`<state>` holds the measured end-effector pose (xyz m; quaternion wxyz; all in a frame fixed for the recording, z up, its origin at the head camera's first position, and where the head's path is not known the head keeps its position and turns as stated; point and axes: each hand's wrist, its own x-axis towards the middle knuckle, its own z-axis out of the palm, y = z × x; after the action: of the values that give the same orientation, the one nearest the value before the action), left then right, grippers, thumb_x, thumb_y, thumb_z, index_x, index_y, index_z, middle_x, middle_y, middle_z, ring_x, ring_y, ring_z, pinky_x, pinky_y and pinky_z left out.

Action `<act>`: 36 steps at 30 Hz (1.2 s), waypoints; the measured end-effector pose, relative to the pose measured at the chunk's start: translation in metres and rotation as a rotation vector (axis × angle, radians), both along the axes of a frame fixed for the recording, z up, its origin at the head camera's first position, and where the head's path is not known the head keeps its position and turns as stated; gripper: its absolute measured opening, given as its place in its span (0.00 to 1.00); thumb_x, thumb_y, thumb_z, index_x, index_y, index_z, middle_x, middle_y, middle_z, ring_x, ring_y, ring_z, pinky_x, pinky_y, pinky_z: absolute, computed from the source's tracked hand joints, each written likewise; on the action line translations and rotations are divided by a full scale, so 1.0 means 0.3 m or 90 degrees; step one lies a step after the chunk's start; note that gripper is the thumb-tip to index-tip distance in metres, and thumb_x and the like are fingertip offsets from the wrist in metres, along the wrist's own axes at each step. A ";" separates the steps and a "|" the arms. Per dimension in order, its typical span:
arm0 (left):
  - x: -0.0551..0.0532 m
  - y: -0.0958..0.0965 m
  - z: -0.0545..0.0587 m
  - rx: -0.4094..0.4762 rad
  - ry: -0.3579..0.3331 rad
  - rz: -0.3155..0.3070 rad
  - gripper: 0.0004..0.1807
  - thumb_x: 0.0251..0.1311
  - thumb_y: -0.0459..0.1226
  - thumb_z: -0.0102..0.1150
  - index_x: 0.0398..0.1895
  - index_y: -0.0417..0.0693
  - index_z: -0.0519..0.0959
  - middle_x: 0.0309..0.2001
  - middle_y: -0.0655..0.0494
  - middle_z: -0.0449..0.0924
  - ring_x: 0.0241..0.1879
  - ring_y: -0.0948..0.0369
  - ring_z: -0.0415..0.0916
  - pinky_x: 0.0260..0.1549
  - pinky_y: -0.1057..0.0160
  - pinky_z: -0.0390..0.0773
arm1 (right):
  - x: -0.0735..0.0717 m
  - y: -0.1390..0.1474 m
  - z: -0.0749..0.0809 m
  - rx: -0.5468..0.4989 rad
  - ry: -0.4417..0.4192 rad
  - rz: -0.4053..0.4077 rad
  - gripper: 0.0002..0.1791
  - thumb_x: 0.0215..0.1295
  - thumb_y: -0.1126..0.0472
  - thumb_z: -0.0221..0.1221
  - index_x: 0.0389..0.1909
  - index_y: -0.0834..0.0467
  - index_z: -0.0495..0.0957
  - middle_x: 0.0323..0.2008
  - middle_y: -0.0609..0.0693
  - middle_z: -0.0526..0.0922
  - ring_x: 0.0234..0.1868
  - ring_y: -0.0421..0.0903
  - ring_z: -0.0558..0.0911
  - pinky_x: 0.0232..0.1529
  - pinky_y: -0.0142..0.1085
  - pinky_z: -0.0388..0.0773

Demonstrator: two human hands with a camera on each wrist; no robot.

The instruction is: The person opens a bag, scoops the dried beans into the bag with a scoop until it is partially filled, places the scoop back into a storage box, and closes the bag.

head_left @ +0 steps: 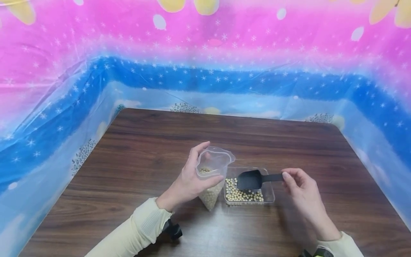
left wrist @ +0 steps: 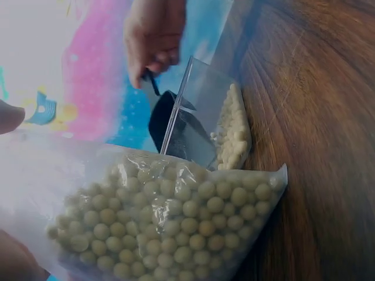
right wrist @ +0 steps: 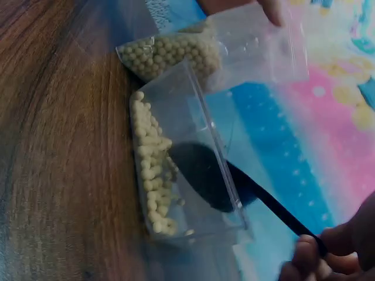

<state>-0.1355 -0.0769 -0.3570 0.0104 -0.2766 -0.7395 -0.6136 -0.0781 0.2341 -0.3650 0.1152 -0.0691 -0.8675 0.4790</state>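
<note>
My left hand (head_left: 189,178) grips a clear plastic bag (left wrist: 176,216) by its upper part, thumb and fingers spread around the open mouth. Pale round pea-like balls fill the bag's lower part, and its bottom corner points down at the table. Just right of it stands a clear rectangular container (head_left: 272,195) with a layer of similar pale balls (head_left: 239,194) inside. My right hand (head_left: 303,194) pinches the handle end of a black scoop (head_left: 249,180). The scoop's bowl slants down inside the container, its tip near the balls; the bowl's inside looks dark and bare.
The brown wood-grain table (head_left: 154,142) extends behind and to both sides of the container. A pink and blue printed cloth (head_left: 205,78) hangs around the table's far and side edges. Dark wrist straps (head_left: 173,231) show at both sleeves.
</note>
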 end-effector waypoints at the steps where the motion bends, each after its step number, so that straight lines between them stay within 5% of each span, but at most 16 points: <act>1: 0.003 -0.004 0.000 -0.008 0.013 0.004 0.51 0.49 0.39 0.75 0.73 0.61 0.52 0.58 0.49 0.64 0.56 0.54 0.68 0.53 0.47 0.73 | -0.003 0.004 -0.015 -0.017 -0.023 0.011 0.17 0.75 0.55 0.51 0.51 0.65 0.75 0.32 0.57 0.80 0.31 0.43 0.79 0.30 0.31 0.78; 4: 0.014 -0.015 0.002 -0.044 0.061 0.020 0.54 0.48 0.41 0.75 0.74 0.66 0.50 0.57 0.48 0.60 0.57 0.54 0.65 0.52 0.47 0.73 | -0.013 0.009 -0.033 0.035 -0.064 0.040 0.20 0.75 0.51 0.50 0.53 0.64 0.74 0.35 0.58 0.82 0.33 0.46 0.81 0.34 0.36 0.79; 7: 0.024 -0.026 0.006 -0.080 0.100 0.033 0.55 0.47 0.43 0.76 0.74 0.70 0.49 0.53 0.47 0.58 0.54 0.53 0.63 0.49 0.48 0.74 | -0.014 0.001 -0.026 0.220 -0.073 0.056 0.23 0.75 0.45 0.47 0.52 0.61 0.75 0.38 0.56 0.84 0.38 0.52 0.82 0.36 0.45 0.78; 9: 0.030 -0.036 0.013 -0.101 0.112 0.036 0.56 0.46 0.44 0.76 0.74 0.70 0.49 0.51 0.46 0.57 0.51 0.52 0.64 0.47 0.48 0.75 | -0.008 -0.021 -0.007 0.362 -0.031 0.038 0.25 0.74 0.43 0.48 0.51 0.61 0.76 0.40 0.57 0.83 0.40 0.58 0.82 0.36 0.52 0.76; 11: 0.030 -0.048 0.022 -0.126 0.118 0.037 0.56 0.45 0.45 0.76 0.74 0.69 0.49 0.50 0.45 0.56 0.49 0.50 0.65 0.46 0.49 0.75 | -0.001 -0.067 0.028 0.434 0.041 0.027 0.24 0.73 0.45 0.50 0.51 0.62 0.77 0.41 0.60 0.81 0.40 0.61 0.80 0.35 0.55 0.75; 13: 0.027 -0.061 0.037 -0.159 0.119 0.037 0.55 0.46 0.48 0.76 0.74 0.70 0.50 0.49 0.46 0.56 0.47 0.50 0.66 0.44 0.50 0.75 | 0.007 -0.141 0.075 0.425 0.119 0.052 0.23 0.71 0.48 0.54 0.57 0.60 0.75 0.41 0.58 0.80 0.38 0.57 0.80 0.37 0.54 0.77; 16: 0.012 -0.083 0.062 -0.208 0.121 0.032 0.47 0.53 0.58 0.67 0.73 0.71 0.53 0.48 0.49 0.58 0.46 0.52 0.64 0.44 0.52 0.72 | 0.009 -0.277 0.143 0.302 0.182 0.215 0.26 0.70 0.51 0.57 0.67 0.53 0.67 0.35 0.48 0.80 0.31 0.44 0.79 0.34 0.42 0.79; 19: -0.011 -0.108 0.081 -0.229 0.148 0.021 0.34 0.63 0.64 0.48 0.71 0.68 0.61 0.46 0.54 0.62 0.45 0.56 0.63 0.47 0.53 0.66 | -0.003 -0.394 0.177 0.185 0.148 0.373 0.28 0.70 0.49 0.57 0.68 0.49 0.65 0.26 0.38 0.77 0.23 0.34 0.74 0.26 0.31 0.75; 21: -0.030 -0.122 0.089 -0.210 0.168 0.016 0.29 0.70 0.62 0.38 0.66 0.61 0.69 0.45 0.56 0.68 0.43 0.58 0.65 0.47 0.53 0.66 | -0.018 -0.441 0.181 0.164 0.127 0.418 0.24 0.69 0.47 0.57 0.63 0.50 0.70 0.23 0.36 0.75 0.22 0.33 0.73 0.24 0.30 0.74; 23: -0.048 -0.136 0.100 -0.184 0.161 0.015 0.26 0.73 0.57 0.38 0.60 0.55 0.75 0.45 0.59 0.74 0.42 0.61 0.71 0.47 0.56 0.70 | -0.034 -0.464 0.178 0.161 0.123 0.426 0.16 0.68 0.48 0.58 0.52 0.49 0.76 0.23 0.35 0.74 0.23 0.34 0.72 0.24 0.30 0.72; 26: -0.069 -0.146 0.125 -0.156 0.099 0.007 0.15 0.71 0.46 0.51 0.51 0.50 0.80 0.42 0.59 0.81 0.38 0.61 0.77 0.37 0.58 0.78 | -0.050 -0.463 0.172 0.165 0.171 0.437 0.05 0.66 0.53 0.62 0.37 0.49 0.79 0.26 0.36 0.75 0.25 0.34 0.74 0.26 0.29 0.74; 30: -0.074 -0.161 0.173 -0.186 0.042 0.006 0.09 0.63 0.35 0.61 0.46 0.48 0.81 0.35 0.59 0.81 0.31 0.59 0.78 0.31 0.60 0.79 | -0.070 -0.440 0.184 0.175 0.270 0.455 0.03 0.60 0.63 0.66 0.33 0.52 0.81 0.31 0.38 0.76 0.28 0.34 0.76 0.28 0.27 0.76; 36: -0.023 -0.230 0.235 -0.241 0.055 0.117 0.13 0.57 0.28 0.57 0.41 0.53 0.83 0.25 0.60 0.77 0.20 0.59 0.69 0.17 0.64 0.70 | -0.115 -0.410 0.228 0.229 0.323 0.406 0.08 0.56 0.71 0.67 0.32 0.54 0.84 0.32 0.40 0.77 0.29 0.34 0.76 0.27 0.26 0.75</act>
<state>-0.1425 -0.1461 -0.2866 0.0462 -0.2309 -0.8624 -0.4481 -0.1125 0.1111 -0.2967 0.1810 0.3430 -0.8593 0.3335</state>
